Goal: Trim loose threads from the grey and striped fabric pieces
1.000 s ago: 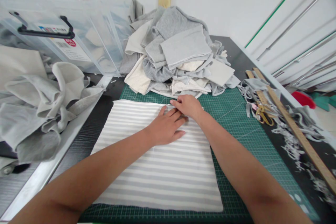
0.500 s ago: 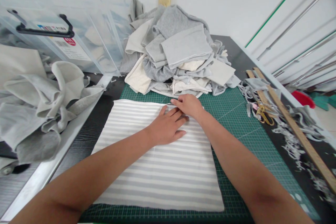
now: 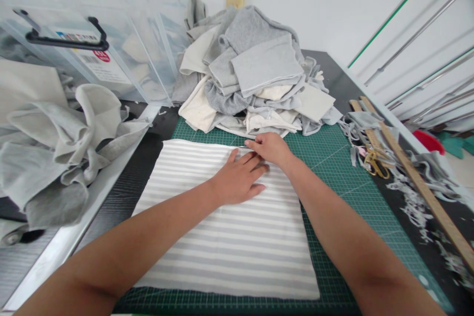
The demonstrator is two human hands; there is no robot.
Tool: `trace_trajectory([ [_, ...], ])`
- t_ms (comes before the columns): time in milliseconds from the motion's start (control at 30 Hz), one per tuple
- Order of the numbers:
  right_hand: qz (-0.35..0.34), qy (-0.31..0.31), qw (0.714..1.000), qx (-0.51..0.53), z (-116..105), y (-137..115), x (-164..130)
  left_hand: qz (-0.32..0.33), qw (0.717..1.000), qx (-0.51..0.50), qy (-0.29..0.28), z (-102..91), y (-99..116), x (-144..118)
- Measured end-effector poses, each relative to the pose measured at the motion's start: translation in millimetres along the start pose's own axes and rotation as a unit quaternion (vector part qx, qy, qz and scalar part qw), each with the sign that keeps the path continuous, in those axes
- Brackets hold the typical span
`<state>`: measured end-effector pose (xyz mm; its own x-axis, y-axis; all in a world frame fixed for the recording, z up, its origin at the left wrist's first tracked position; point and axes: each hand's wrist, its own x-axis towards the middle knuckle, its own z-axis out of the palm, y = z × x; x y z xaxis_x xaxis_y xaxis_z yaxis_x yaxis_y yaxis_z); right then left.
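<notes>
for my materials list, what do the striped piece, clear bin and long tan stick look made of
Striped piece: probably matte fabric, with soft, slightly wavy edges. Clear bin: likely smooth plastic, see-through but faintly cloudy. Long tan stick: perhaps wood or bamboo, from its colour; finish unclear.

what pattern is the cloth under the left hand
The cloth has grey and white stripes, clearest in the head view.

Forearms (image 3: 163, 224) angle inward, the left grip (image 3: 237, 180) flat, fingers (image 3: 245, 159) spread, the right grip (image 3: 272, 148) curled just beside it.
</notes>
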<state>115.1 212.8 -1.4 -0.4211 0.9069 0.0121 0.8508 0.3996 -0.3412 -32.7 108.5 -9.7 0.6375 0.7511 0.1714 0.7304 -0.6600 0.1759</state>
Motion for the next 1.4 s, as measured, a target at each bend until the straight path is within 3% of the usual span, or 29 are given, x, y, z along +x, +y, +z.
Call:
trace_trajectory([
  [467, 0.001, 0.003, 1.000, -0.016, 3.4, -6.9, 1.3, 0.002, 1.000, -0.003, 0.003, 0.5, -0.1, 1.2],
  [733, 0.047, -0.009, 0.998, -0.027, 4.4, -11.0, 2.8, 0.001, 1.000, -0.002, 0.000, 0.9, -0.1, 0.6],
  [1167, -0.004, -0.003, 1.000, 0.025, 3.0, 0.4, 3.0, -0.022, 1.000, 0.000, 0.005, -0.1, 1.0, -0.8],
  [1400, 0.006, -0.016, 1.000, 0.016, 3.5, 0.3, 4.5, -0.034, 0.999, 0.021, -0.001, -0.4, 3.0, -1.0],
])
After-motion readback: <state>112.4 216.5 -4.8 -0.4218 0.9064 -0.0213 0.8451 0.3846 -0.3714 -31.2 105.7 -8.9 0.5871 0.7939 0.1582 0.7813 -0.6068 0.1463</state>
